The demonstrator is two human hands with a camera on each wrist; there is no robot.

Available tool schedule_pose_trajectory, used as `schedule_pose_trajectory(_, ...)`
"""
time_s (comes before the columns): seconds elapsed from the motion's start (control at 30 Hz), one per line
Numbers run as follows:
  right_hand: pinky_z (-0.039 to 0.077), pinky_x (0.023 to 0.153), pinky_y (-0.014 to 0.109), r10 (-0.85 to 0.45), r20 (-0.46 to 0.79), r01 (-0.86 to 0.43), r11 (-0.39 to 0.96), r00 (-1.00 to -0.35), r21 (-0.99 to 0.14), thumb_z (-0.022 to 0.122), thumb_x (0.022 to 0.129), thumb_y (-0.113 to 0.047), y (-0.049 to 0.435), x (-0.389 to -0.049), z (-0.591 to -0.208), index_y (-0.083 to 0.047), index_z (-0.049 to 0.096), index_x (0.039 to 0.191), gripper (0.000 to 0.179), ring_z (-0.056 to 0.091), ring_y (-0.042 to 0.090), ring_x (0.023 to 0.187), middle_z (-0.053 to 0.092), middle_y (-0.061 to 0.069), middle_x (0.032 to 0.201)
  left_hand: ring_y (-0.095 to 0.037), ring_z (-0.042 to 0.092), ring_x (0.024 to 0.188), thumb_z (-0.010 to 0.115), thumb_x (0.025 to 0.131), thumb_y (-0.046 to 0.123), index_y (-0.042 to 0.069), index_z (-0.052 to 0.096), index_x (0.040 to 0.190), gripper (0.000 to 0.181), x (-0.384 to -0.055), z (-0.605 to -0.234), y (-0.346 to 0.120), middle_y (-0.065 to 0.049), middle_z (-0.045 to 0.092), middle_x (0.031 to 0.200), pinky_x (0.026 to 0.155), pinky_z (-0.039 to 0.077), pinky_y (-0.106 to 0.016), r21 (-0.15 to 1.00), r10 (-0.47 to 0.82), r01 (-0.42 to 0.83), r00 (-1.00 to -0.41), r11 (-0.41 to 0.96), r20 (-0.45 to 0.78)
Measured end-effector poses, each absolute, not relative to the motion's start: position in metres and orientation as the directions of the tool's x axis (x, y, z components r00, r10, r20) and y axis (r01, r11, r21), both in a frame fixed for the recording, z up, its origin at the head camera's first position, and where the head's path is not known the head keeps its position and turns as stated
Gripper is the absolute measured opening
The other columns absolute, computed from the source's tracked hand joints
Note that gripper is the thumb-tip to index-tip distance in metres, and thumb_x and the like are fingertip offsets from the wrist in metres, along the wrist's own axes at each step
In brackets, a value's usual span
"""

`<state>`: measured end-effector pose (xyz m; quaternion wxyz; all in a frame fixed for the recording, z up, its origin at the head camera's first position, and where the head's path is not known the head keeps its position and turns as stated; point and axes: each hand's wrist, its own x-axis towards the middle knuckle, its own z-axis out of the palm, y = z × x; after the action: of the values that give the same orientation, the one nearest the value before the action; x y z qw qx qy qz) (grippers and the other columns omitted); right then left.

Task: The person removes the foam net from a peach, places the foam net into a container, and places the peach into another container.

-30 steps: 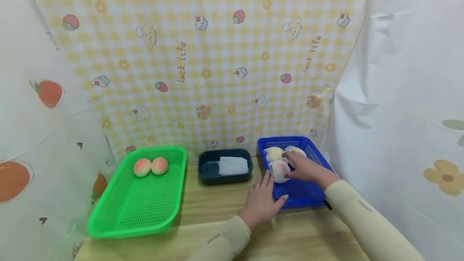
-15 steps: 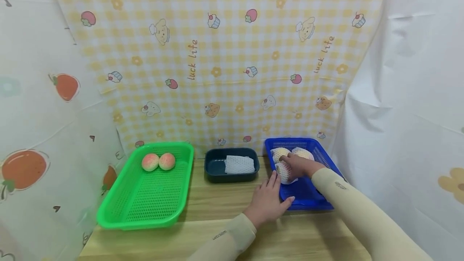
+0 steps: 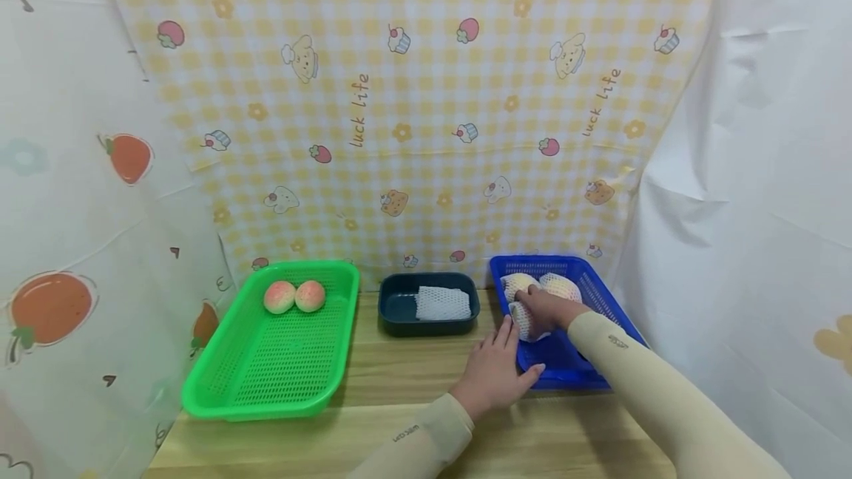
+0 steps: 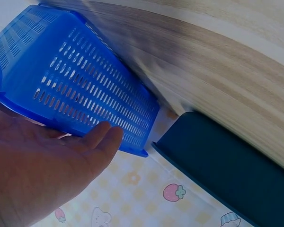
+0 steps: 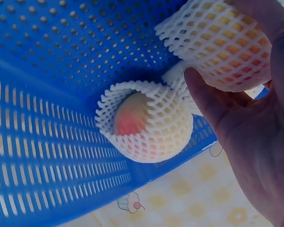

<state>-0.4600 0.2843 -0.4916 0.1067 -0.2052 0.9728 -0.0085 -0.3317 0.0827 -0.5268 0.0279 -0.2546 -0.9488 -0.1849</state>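
My right hand [image 3: 549, 307] reaches into the blue basket [image 3: 566, 381] and grips the front peach [image 3: 526, 322], which wears a white foam net. In the right wrist view, thumb and fingers curl round this netted peach [image 5: 227, 47]. Beside it in the basket are another netted peach [image 3: 521, 284] and a third netted peach [image 3: 560, 286] at the back. My left hand [image 3: 491, 374] rests at the basket's left front corner. Its fingers [image 4: 106, 137] lie fairly straight along the rim in the left wrist view.
Left of the basket stands a dark tray [image 3: 429, 329] with white foam netting [image 3: 442, 303] inside. A green basket [image 3: 286, 361] at the far left holds two bare peaches [image 3: 310, 296]. A patterned cloth [image 3: 426, 131] hangs behind the wooden table [image 3: 399, 390].
My right hand has closed further round the front netted peach and covers more of it. The left hand keeps its place at the basket. The whole head view has shifted slightly.
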Motion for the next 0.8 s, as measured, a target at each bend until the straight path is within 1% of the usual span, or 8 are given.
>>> schedule_pose_trajectory(0.1, 0.050, 0.112, 0.066, -0.420, -0.200, -0.415, 0.907, -0.885, -0.065, 0.096, 0.084, -0.022, 0.285, -0.459, -0.490, 0.002, 0.052, 0.153, 0.086, 0.055, 0.056, 0.138, 0.049, 0.041, 0.151, -0.036, 0.043, 0.158, 0.038, 0.107, 0.080, 0.013, 0.032, 0.175, 0.095, -0.332, -0.527, 0.082, -0.005, 0.024, 0.183, 0.123, 0.041, -0.058, 0.341, 0.469, 0.489, -0.871, 0.803, 0.145)
schedule_pose_trajectory(0.2, 0.049, 0.111, 0.068, -0.432, -0.189, -0.425, 0.902, -0.882, -0.077, 0.094, 0.085, -0.024, 0.288, -0.457, -0.487, 0.004, 0.052, 0.152, 0.084, 0.051, 0.059, 0.141, 0.047, 0.044, 0.152, -0.035, 0.043, 0.158, 0.040, 0.107, 0.079, 0.014, 0.032, 0.175, 0.095, -0.332, -0.527, 0.082, -0.005, 0.024, 0.183, 0.123, 0.041, -0.058, 0.352, 0.467, 0.485, -0.873, 0.801, 0.140)
schedule_pose_trajectory(0.3, 0.051, 0.108, 0.068, -0.436, -0.169, -0.426, 0.900, -0.884, -0.093, 0.093, 0.085, -0.028, 0.291, -0.455, -0.480, 0.003, 0.053, 0.150, 0.083, 0.052, 0.059, 0.138, 0.050, 0.042, 0.148, -0.034, 0.043, 0.158, 0.042, 0.108, 0.078, 0.015, 0.032, 0.175, 0.093, -0.333, -0.528, 0.082, -0.004, 0.023, 0.183, 0.123, 0.041, -0.058, 0.361, 0.463, 0.478, -0.876, 0.801, 0.134)
schedule_pose_trajectory(0.43, 0.052, 0.105, 0.067, -0.430, -0.136, -0.415, 0.902, -0.893, -0.121, 0.091, 0.085, -0.031, 0.296, -0.451, -0.462, 0.001, 0.054, 0.152, 0.083, 0.054, 0.056, 0.137, 0.051, 0.039, 0.149, -0.032, 0.044, 0.158, 0.038, 0.107, 0.080, 0.017, 0.029, 0.176, 0.094, -0.334, -0.529, 0.084, -0.002, 0.021, 0.184, 0.124, 0.041, -0.056, 0.346, 0.461, 0.476, -0.878, 0.808, 0.130)
schedule_pose_trajectory(0.53, 0.055, 0.100, 0.065, -0.425, -0.096, -0.410, 0.900, -0.900, -0.146, 0.091, 0.086, -0.032, 0.300, -0.448, -0.450, 0.000, 0.053, 0.155, 0.085, 0.057, 0.052, 0.131, 0.051, 0.036, 0.148, -0.031, 0.045, 0.157, 0.034, 0.107, 0.082, 0.017, 0.028, 0.177, 0.096, -0.335, -0.529, 0.084, -0.001, 0.020, 0.184, 0.124, 0.042, -0.055, 0.337, 0.464, 0.478, -0.877, 0.811, 0.128)
schedule_pose_trajectory(0.63, 0.057, 0.088, 0.057, -0.421, -0.035, -0.408, 0.893, -0.906, -0.192, 0.092, 0.085, -0.031, 0.304, -0.443, -0.443, 0.000, 0.053, 0.155, 0.085, 0.060, 0.043, 0.115, 0.054, 0.032, 0.141, -0.031, 0.045, 0.157, 0.032, 0.106, 0.084, 0.018, 0.028, 0.177, 0.097, -0.335, -0.528, 0.083, -0.001, 0.020, 0.184, 0.123, 0.042, -0.054, 0.335, 0.468, 0.480, -0.875, 0.811, 0.121)
schedule_pose_trajectory(0.7, 0.056, 0.082, 0.052, -0.413, 0.005, -0.403, 0.887, -0.911, -0.224, 0.092, 0.084, -0.030, 0.306, -0.439, -0.440, -0.001, 0.053, 0.155, 0.086, 0.058, 0.037, 0.106, 0.054, 0.028, 0.136, -0.031, 0.046, 0.156, 0.032, 0.106, 0.084, 0.018, 0.028, 0.177, 0.097, -0.334, -0.529, 0.083, -0.001, 0.020, 0.184, 0.123, 0.042, -0.054, 0.340, 0.470, 0.480, -0.875, 0.809, 0.118)
schedule_pose_trajectory(0.8, 0.054, 0.077, 0.048, -0.403, 0.059, -0.404, 0.876, -0.913, -0.262, 0.093, 0.084, -0.030, 0.307, -0.433, -0.436, -0.002, 0.052, 0.155, 0.086, 0.055, 0.032, 0.100, 0.055, 0.024, 0.129, -0.032, 0.046, 0.156, 0.032, 0.105, 0.084, 0.019, 0.028, 0.177, 0.097, -0.334, -0.530, 0.083, -0.001, 0.020, 0.184, 0.123, 0.042, -0.055, 0.349, 0.467, 0.475, -0.877, 0.808, 0.113)
